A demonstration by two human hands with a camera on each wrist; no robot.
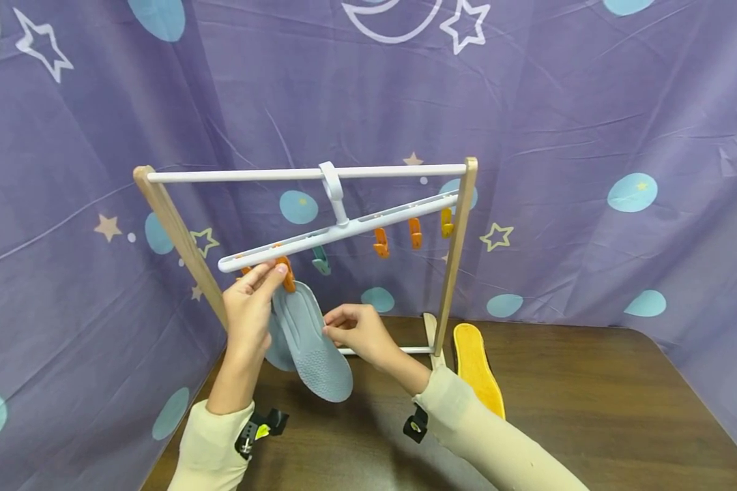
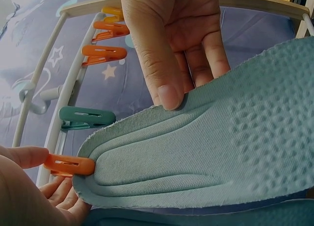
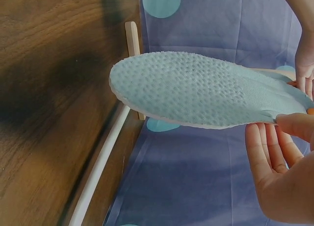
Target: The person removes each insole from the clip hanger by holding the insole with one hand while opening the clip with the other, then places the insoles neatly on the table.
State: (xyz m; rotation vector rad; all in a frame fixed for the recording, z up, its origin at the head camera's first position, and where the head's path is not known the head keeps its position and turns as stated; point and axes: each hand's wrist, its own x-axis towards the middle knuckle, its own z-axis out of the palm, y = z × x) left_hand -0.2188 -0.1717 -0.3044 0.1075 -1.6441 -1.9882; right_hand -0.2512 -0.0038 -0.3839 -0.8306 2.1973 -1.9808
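A light blue-grey insole (image 1: 319, 358) with a dimpled heel hangs tilted below a white clip hanger (image 1: 307, 243). My left hand (image 1: 248, 314) pinches an orange clip (image 2: 68, 164) between thumb and fingers, at the insole's narrower end. The left wrist view shows the clip's tip over the insole's edge. My right hand (image 1: 364, 334) pinches the insole's side edge, thumb on the dimpled face and fingers behind, as the right wrist view also shows. Behind it hangs a second blue-grey insole (image 1: 278, 346), partly hidden.
The hanger tilts down to the left from a white rod (image 1: 239, 176) on a wooden-sided rack (image 1: 456, 266). Along it hang a green clip (image 1: 321, 260) and several orange and yellow clips. A yellow insole (image 1: 478, 368) lies on the brown table (image 1: 589, 402), right of the rack.
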